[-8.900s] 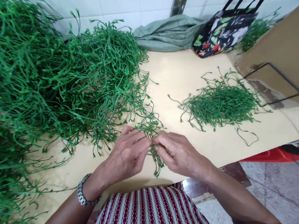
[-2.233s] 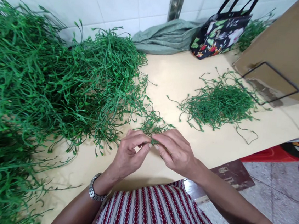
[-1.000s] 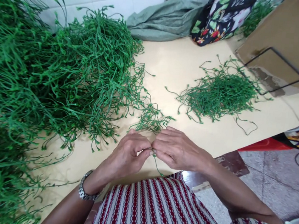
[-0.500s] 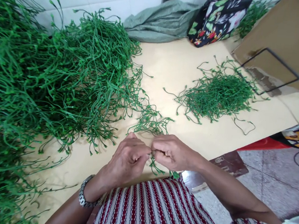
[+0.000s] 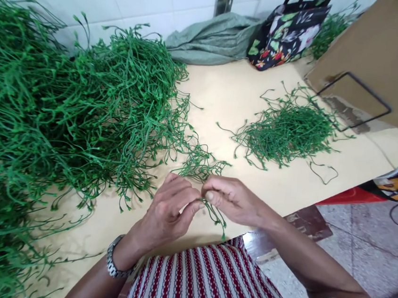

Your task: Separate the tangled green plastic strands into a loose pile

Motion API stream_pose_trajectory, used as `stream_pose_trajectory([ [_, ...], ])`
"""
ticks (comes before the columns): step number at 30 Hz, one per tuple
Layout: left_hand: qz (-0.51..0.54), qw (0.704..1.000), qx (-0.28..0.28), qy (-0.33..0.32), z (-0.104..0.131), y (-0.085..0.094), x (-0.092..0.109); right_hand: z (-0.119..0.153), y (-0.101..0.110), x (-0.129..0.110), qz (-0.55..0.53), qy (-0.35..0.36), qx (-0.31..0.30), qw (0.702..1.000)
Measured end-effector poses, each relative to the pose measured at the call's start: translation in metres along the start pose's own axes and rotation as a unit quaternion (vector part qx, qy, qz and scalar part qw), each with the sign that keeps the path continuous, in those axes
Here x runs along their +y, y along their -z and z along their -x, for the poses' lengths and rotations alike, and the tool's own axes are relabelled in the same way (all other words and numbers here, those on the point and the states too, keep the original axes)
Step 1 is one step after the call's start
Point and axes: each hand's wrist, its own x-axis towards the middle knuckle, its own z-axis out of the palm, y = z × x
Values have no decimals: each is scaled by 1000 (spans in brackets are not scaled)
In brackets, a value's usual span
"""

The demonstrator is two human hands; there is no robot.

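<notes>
Close together over the table's near edge, my two hands meet at a small sprig of thin green stems (image 5: 217, 216) with bud-like tips. My left hand (image 5: 171, 208), a metal watch on its wrist, is closed with thumb and forefinger at the sprig's left end. My right hand (image 5: 234, 200) pinches the same sprig between thumb and fingers; the loose ends hang down below it. Just beyond my fingertips lies a small loose cluster of the same stems (image 5: 201, 161). A large tangled heap of green stems (image 5: 112, 92) fills the left side.
A smaller pile of stems (image 5: 289, 130) lies on the cream tabletop (image 5: 212, 89) at right. Behind it stand a cardboard box (image 5: 379, 59) with a black wire frame (image 5: 369, 86), a floral bag (image 5: 285, 35) and a grey-green sack (image 5: 214, 39) by the tiled wall.
My right hand's fingers have shifted and its thumb now lies over the sprig. The hanging stem ends have swung to the right. The view has tilted slightly upward.
</notes>
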Motion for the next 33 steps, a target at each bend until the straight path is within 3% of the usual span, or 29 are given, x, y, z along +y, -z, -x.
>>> stream_pose_trajectory([
  [6,-49,998,19,-23,0,-2,0,3,-15,6,-53,21,8,998],
  [9,-58,998,-9,-11,1,-1,-1,4,-15,8,-36,45,34,998],
  [15,-62,994,-79,38,2,1,3,5,-24,10,153,105,133,974],
  [23,-91,990,-79,77,-2,-9,6,5,-30,11,285,122,189,932],
  [28,-111,993,-31,16,-2,-10,5,-4,-29,11,282,138,223,923],
  [30,-109,993,13,-40,-4,-12,-1,-6,-29,15,265,140,235,925],
  [33,-116,988,19,-104,-10,-15,-11,-7,-24,20,268,121,220,930],
])
